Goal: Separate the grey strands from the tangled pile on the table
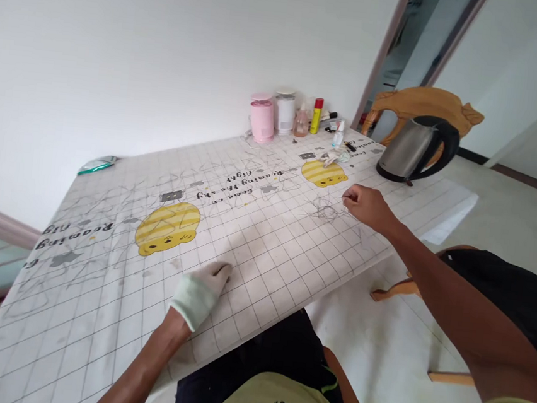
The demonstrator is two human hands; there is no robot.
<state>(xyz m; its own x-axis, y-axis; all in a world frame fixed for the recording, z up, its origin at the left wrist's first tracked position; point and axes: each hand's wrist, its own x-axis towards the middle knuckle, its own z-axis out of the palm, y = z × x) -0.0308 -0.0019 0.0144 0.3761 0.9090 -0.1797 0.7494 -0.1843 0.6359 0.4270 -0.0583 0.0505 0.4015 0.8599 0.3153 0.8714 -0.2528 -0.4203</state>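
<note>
My left hand, in a whitish knit glove, rests on the tablecloth near the table's front edge. Its fingers are curled closed, and whatever they may hold is hidden. Further right, my bare right hand is closed in a pinch just above the cloth. No thing can be made out between those fingertips. Beside them lies a loose tangle of thin dark strands. More fine strands are spread over the left and back of the cloth, among printed yellow bears and lettering.
An electric kettle stands at the table's right end, before a wooden chair. Along the wall are a pink canister, a white canister, a pump bottle and a yellow spray can. A crumpled glove lies nearby.
</note>
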